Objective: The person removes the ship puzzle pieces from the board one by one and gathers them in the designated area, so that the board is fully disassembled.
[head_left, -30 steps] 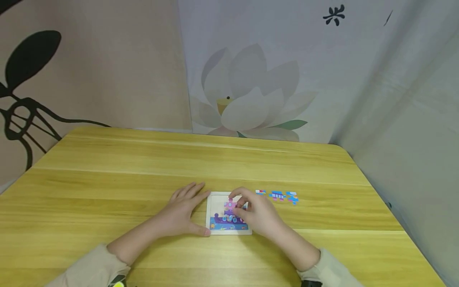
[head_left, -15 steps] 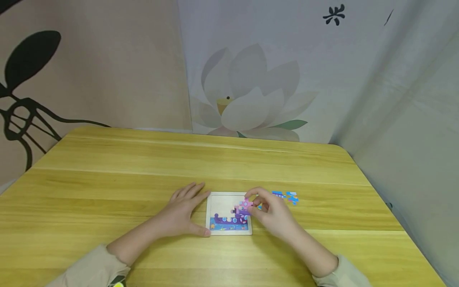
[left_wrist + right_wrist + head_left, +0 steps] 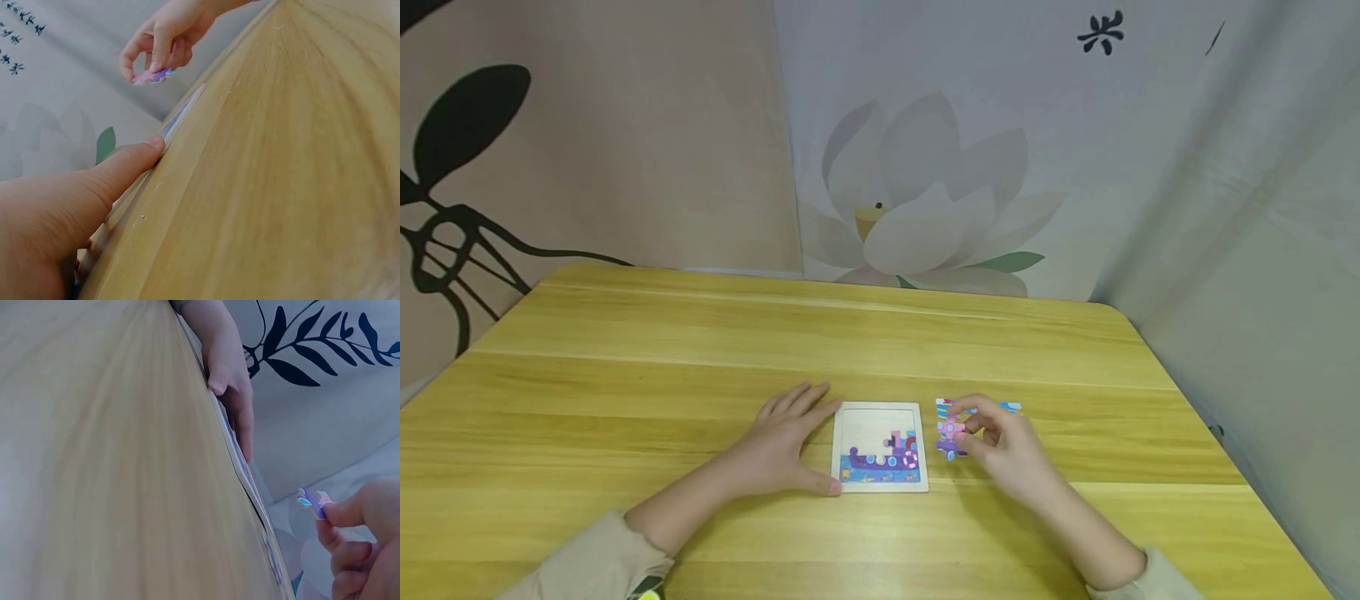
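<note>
A jigsaw tray (image 3: 865, 423) with a white rim lies on the table. Its lower part holds joined purple and blue pieces (image 3: 880, 471), and bare board shows above them. My left hand (image 3: 782, 446) rests at the tray's left side with fingers spread, the thumb (image 3: 140, 156) at the lower left corner. Right of the tray, my right hand (image 3: 1003, 446) pinches a pink and purple jigsaw piece (image 3: 951, 430) between thumb and fingers. Both wrist views show that piece (image 3: 314, 503) raised off the table.
Loose blue jigsaw pieces (image 3: 943, 403) lie right of the tray, some partly hidden behind my right hand; another piece (image 3: 1012, 407) shows past its knuckles. The wooden table (image 3: 700, 333) meets a printed curtain (image 3: 925, 208) at the back.
My right hand has lifted the pink and purple piece out of the tray and carried it right, beyond the rim. The left hand has stayed at the tray's left side.
</note>
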Available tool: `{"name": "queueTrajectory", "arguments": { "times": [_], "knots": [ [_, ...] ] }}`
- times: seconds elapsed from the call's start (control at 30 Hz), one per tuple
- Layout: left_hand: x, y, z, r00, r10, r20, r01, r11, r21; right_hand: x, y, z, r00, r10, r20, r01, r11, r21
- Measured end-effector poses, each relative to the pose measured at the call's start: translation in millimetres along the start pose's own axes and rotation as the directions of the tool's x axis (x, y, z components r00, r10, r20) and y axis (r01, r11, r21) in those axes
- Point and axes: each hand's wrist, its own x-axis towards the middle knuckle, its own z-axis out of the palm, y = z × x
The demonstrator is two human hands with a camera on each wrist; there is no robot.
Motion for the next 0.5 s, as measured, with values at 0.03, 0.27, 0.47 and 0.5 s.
{"name": "queueTrajectory", "arguments": {
  "times": [0.03, 0.27, 0.47, 0.5],
  "knots": [
    [0.0, 0.1, 0.1, 1.000, -0.001, 0.000, 0.001, 1.000, -0.002, -0.6, 2, -2, 1.000, -0.005, -0.006, 0.005, 1.000, -0.007],
    [-0.1, -0.3, 0.7, 1.000, -0.003, 0.000, 0.003, 1.000, 0.004, -4.0, 13, -16, 1.000, 0.013, -0.020, -0.014, 0.999, -0.049],
    [-0.3, 0.4, 0.6, 1.000, 0.005, -0.004, -0.005, 1.000, -0.006, -5.6, 23, -26, 0.999, 0.034, -0.006, -0.034, 0.996, -0.086],
    [-0.3, 0.6, 0.4, 1.000, 0.005, -0.003, -0.005, 1.000, -0.008, -5.7, 24, -28, 0.999, 0.038, -0.001, -0.038, 0.995, -0.089]
  ]
}}
